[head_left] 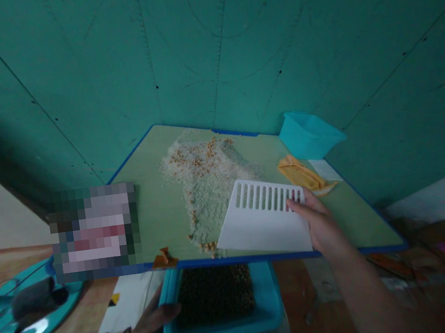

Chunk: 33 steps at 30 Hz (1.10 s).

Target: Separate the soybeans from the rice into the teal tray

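Observation:
My right hand grips a white plastic scraper with a row of slots, held low over the near part of the board. Beside its left corner lie a few yellowish beans. A spread of white rice-like grains covers the board's middle, with orange-brown beans scattered on top. Below the near edge, my left hand holds the left rim of a turquoise basin. Many small dark grains fill the basin's bottom.
A turquoise container stands at the board's back right, a folded yellow cloth in front of it. A scrap of brown tape sits at the near edge. A blurred-out object lies left; a green wall rises behind.

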Each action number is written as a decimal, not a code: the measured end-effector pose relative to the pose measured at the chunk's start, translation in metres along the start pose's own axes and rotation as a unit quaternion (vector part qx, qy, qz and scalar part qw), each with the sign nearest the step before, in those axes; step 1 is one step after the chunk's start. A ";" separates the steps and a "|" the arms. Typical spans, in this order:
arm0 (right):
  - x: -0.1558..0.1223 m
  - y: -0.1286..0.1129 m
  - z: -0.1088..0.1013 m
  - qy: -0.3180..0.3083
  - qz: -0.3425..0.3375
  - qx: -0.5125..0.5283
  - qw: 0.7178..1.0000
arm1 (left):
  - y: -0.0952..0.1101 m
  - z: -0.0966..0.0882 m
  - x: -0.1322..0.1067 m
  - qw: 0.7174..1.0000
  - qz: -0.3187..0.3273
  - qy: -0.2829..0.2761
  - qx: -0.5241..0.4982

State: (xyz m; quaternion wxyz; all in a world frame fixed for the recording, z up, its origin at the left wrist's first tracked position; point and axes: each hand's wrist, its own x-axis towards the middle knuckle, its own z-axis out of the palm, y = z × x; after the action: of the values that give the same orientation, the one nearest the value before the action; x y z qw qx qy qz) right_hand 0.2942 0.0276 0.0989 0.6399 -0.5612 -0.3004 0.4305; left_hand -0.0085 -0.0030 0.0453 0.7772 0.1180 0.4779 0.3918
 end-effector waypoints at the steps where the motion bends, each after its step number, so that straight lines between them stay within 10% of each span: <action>1: -0.001 0.000 0.001 0.000 -0.003 0.000 1.000 | 0.001 0.001 -0.001 1.000 0.005 -0.002 -0.004; 33: -0.015 0.004 0.013 0.005 0.004 -0.016 1.000 | 0.004 -0.004 -0.009 0.999 0.031 -0.022 -0.023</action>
State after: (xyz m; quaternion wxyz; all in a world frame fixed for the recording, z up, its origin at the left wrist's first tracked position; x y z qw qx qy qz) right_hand 0.2756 0.0203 0.0988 0.6308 -0.5750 -0.3017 0.4249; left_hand -0.0156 -0.0077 0.0516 0.7776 0.1227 0.4479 0.4239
